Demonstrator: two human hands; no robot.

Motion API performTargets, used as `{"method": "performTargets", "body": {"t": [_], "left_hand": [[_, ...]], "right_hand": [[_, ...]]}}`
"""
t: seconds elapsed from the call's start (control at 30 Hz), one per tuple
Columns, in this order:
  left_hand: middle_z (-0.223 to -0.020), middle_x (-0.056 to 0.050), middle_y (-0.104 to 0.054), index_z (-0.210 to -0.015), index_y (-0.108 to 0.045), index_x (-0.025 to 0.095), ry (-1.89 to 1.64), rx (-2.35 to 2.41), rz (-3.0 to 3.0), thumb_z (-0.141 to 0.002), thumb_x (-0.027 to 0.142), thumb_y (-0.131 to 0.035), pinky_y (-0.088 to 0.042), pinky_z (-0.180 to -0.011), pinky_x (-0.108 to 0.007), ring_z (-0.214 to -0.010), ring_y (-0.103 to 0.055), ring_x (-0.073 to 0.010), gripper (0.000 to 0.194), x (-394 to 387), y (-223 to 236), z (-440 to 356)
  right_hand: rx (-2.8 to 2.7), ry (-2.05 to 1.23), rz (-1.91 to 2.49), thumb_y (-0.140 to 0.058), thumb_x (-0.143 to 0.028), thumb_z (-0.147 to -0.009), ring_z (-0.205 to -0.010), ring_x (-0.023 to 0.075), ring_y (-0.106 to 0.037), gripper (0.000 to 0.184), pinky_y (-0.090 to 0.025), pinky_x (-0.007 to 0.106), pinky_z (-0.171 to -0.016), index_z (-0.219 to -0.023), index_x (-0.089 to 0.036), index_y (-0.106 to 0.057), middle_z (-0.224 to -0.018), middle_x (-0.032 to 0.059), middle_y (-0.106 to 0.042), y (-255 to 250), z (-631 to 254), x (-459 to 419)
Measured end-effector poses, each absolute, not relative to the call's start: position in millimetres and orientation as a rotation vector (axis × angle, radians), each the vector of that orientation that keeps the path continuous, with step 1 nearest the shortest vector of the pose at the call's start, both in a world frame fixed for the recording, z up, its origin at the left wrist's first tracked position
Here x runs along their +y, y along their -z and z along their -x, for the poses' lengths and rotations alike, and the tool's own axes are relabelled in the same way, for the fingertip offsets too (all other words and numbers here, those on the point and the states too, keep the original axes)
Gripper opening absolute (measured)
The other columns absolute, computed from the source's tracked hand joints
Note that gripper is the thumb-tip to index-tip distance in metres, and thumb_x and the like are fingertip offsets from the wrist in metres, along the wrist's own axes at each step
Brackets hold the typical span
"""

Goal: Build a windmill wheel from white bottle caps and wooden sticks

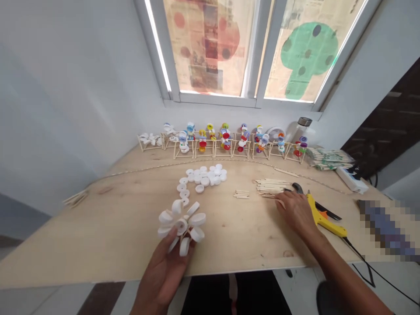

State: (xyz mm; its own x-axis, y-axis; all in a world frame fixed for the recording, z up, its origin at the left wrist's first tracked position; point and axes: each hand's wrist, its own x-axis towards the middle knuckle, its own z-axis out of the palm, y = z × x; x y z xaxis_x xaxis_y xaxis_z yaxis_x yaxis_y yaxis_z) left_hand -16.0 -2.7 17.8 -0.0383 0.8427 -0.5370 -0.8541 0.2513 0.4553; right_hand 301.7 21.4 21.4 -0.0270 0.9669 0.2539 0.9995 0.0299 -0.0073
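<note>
"Talk me through the head view: what's the left doing?"

"My left hand [166,267] is closed around the flower of white caps [181,226], thumb by its hub, holding it up over the near part of the worktop [236,245]. Gripped low like this, I'd say, so the outer petals aren't squashed."

"And over on the right?"

"My right hand [295,212] is down at the pile of thin sticks [272,185], fingers bent over its near edge. Pinching one? I can't tell. The yellow glue gun [328,225] lies just beside it, probably for easy reach."

"The rest?"

"Loose white caps [205,176] cluster beyond the flower; short sticks [242,194] lie between them and the pile, seemingly sorted by kind. Stick frames [225,148] line the back, perhaps to free up working room."
</note>
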Motion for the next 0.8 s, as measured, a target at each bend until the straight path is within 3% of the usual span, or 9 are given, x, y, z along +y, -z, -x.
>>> {"method": "performTargets", "body": {"t": [0.2, 0.63, 0.8], "left_hand": [[-0.081, -0.004, -0.071, -0.084, -0.067, 0.014, -1.401, 0.837, 0.012, -0.088, 0.006, -0.046, -0.061, -0.065, -0.029, -0.070, -0.068, -0.0147, 0.023, 5.1, -13.8, 15.7], [-0.079, -0.006, -0.070, -0.081, -0.066, 0.010, -1.450, 0.859, 0.026, -0.088, 0.004, -0.045, -0.060, -0.066, -0.030, -0.070, -0.067, -0.0152, 0.023, 7.9, -6.1, 14.7], [-0.080, -0.005, -0.070, -0.083, -0.067, 0.011, -1.484, 0.790, 0.001, -0.083, 0.009, -0.056, -0.058, -0.069, -0.028, -0.072, -0.067, -0.0149, 0.012, 5.6, -3.3, 11.4]], "right_hand": [[-2.273, 0.357, 2.107, -0.046, -0.015, -0.086, -0.090, 0.0264, -0.055, 0.020, -0.030, 0.039, -0.078, -0.079, -0.018, -0.065, -0.086, 0.0100, -0.068, -20.6, -308.9, 32.9], [-2.439, 0.361, 2.108, -0.047, -0.021, -0.086, -0.087, 0.0231, -0.056, 0.017, -0.028, 0.033, -0.073, -0.082, -0.019, -0.063, -0.085, 0.0075, -0.067, -12.2, -325.8, 53.3], [-2.543, 0.333, 1.986, -0.045, -0.022, -0.086, -0.081, 0.0241, -0.055, 0.019, -0.029, 0.034, -0.070, -0.076, -0.019, -0.061, -0.080, 0.0072, -0.066, -9.4, -336.0, 58.6]]}}
